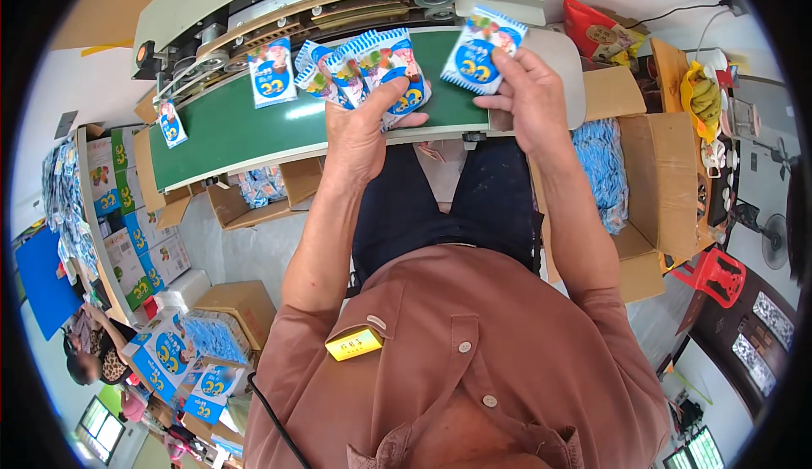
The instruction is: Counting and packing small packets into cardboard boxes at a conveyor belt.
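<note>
My left hand point(365, 122) is closed round a fanned bunch of blue-and-white candy packets point(396, 61), its thumb across the front one. In my right hand point(531, 97) a single candy packet point(479, 51) is pinched, tilted, over the right part of the green conveyor belt point(220, 135). Further left, another packet point(272, 71) stands against the sealing machine's guide point(326, 8). At the belt's left end there is one more packet point(172, 124).
An open carton point(668, 181) at my right holds many blue packets. Below the belt, a smaller carton point(296, 183) contains packets too. Printed boxes point(152, 253) are stacked at the left, where another person point(106, 355) is. A red stool point(719, 277) stands at the right.
</note>
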### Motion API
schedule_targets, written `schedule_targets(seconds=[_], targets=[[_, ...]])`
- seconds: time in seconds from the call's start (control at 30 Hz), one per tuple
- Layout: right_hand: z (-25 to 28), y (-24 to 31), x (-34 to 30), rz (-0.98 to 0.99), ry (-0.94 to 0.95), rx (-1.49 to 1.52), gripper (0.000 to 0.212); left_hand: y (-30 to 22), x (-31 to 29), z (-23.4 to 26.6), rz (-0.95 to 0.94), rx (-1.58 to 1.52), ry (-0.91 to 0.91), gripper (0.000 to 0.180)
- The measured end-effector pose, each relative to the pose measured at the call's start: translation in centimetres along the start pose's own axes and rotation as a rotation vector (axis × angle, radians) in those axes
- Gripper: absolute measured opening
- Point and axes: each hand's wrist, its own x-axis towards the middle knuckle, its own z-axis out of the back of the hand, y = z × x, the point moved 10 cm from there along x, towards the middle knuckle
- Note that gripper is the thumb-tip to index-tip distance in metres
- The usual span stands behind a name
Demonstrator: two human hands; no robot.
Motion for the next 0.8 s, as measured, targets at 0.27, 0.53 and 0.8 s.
schedule_targets(seconds=[0.27,0.53,0.8], targets=[[-1.8,-0.3,3.5,-0.059,0.090,-0.218,0.025,0.8,-1.0,1.6,0.013,0.005,0.020,0.037],[-4.5,-0.5,2.5,0.027,0.082,-0.221,0.037,-0.7,-1.1,2.0,-0.045,-0.062,-0.059,0.035],[-6.6,-2.7,-2.7,-0.060,0.386,-0.028,0.033,0.1,-0.7,-0.6,-0.113,-0.004,0.103,0.043]])
